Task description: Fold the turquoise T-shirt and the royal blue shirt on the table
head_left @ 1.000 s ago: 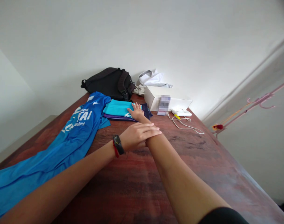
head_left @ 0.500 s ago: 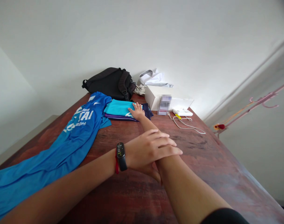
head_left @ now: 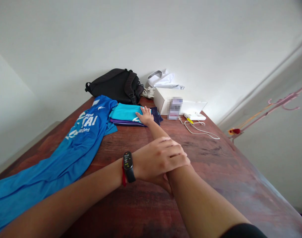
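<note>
1. Press the turquoise folded fabric garment with your right hand laid flat; curled fingertips would probably drag creases into the smooth top face.
2. Work outward from the centre in short, light strokes. Heavy strokes could slide the layers beneath.
3. Check edge alignment: a purple fabric layer shows under the near edge, and a dark navy cloth projects at the right.
4. Note your left hand: its fingers are wrapped over your right forearm, thumb lower on the near side. It grips no fabric; release the forearm before using this hand on the cloth.
5. Note your right fingers: extended, spread and grasping nothing. They rest over the right end of the turquoise garment, beside its white print. Palm contact is hidden.
6. Locate the stack: it lies on the reddish-brown wooden table, just right of the blue shirt with white lettering, in front of the black fabric backpack.
</note>
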Available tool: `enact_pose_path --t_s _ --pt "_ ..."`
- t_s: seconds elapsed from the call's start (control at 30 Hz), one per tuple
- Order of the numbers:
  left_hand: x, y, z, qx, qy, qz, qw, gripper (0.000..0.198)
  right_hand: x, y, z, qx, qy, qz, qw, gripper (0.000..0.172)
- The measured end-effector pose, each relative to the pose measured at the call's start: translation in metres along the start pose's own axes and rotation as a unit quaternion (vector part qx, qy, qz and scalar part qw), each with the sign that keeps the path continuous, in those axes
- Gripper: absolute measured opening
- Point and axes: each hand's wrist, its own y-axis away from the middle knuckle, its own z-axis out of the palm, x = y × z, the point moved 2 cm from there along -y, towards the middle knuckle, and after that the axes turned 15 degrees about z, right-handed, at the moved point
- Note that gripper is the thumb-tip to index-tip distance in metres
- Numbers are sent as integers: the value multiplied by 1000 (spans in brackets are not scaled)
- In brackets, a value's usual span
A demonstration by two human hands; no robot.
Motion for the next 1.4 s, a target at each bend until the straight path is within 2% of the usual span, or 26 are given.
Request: enact_pose_path --t_s 0.23,1.07,1.23,1.33,1.4 --pt "-1 2 4 -5 -15 -2 1000 44 1 -2 0 5 -11 3 1000 76" --pt "-2 2 8 -2 6 3 1000 56 5 -1 -5 -13 -50 6 999 77" --pt "14 -2 15 -4 -11 4 1000 59 6 -3 -3 -11 -67 9 998 77" --pt "34 -10 31 2 -29 34 999 62 7 -5 -3 -7 -89 14 996 74" --pt "45 -16 46 19 -58 64 996 56 7 -5 -5 -3 -108 16 994 71"
